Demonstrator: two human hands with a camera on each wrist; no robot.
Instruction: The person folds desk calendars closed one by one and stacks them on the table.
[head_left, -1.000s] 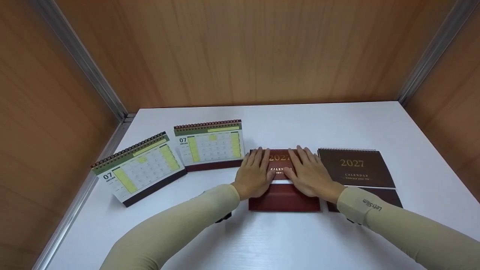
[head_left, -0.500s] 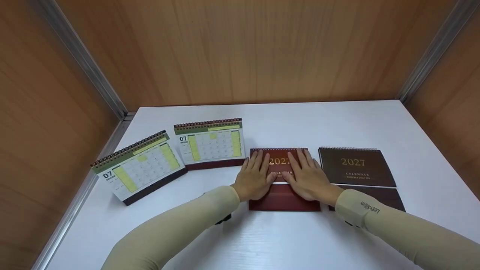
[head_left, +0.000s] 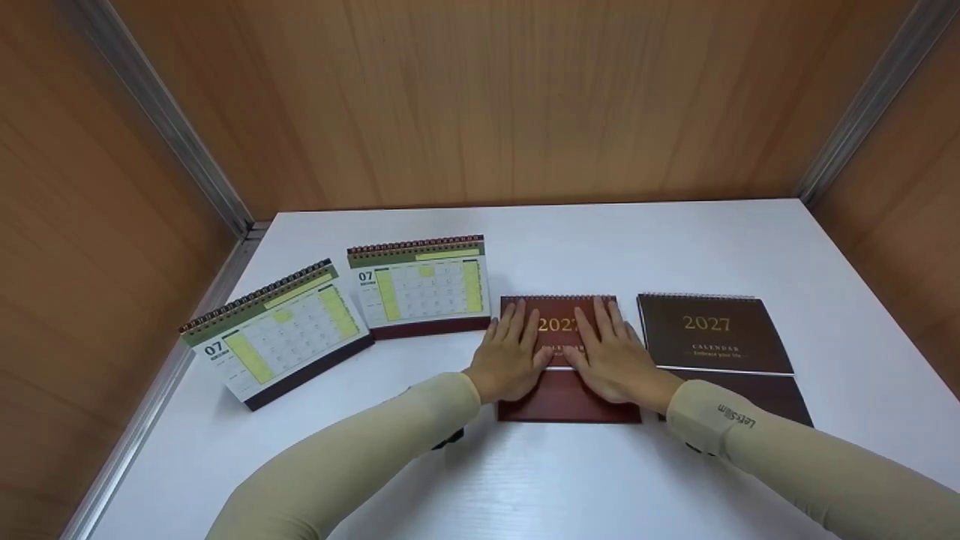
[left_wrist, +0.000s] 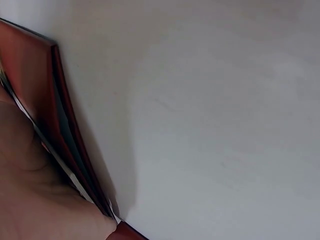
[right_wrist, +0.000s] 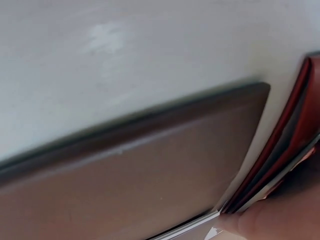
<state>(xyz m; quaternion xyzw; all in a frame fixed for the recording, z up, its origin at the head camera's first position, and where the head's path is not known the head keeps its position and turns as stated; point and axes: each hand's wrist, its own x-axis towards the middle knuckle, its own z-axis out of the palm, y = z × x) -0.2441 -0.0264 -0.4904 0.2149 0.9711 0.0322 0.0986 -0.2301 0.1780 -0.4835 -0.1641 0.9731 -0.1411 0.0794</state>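
Observation:
A red 2027 desk calendar (head_left: 559, 397) lies folded down on the white table, its spiral binding at the far edge. My left hand (head_left: 508, 360) presses on its left side with straight fingers spread over the cover. On its right side my right hand (head_left: 616, 364) does the same, thumb pointing inward toward the other thumb. Gold lettering shows between the two hands. In the left wrist view the red calendar's layered edge (left_wrist: 65, 115) stands slightly parted beside the palm. The right wrist view shows a similar narrow gap along the red calendar (right_wrist: 295, 120).
A dark brown 2027 calendar (head_left: 712, 330) lies flat just right of the red one, partly under my right forearm. Two calendars stand upright at the left, both on page 07: one angled (head_left: 281, 337), one behind it (head_left: 424, 292). Wooden panels (head_left: 510, 97) enclose the table.
Both hands have slid slightly toward me on the red calendar's cover, uncovering more of its top edge. The cover lies a little flatter. The other calendars stay put.

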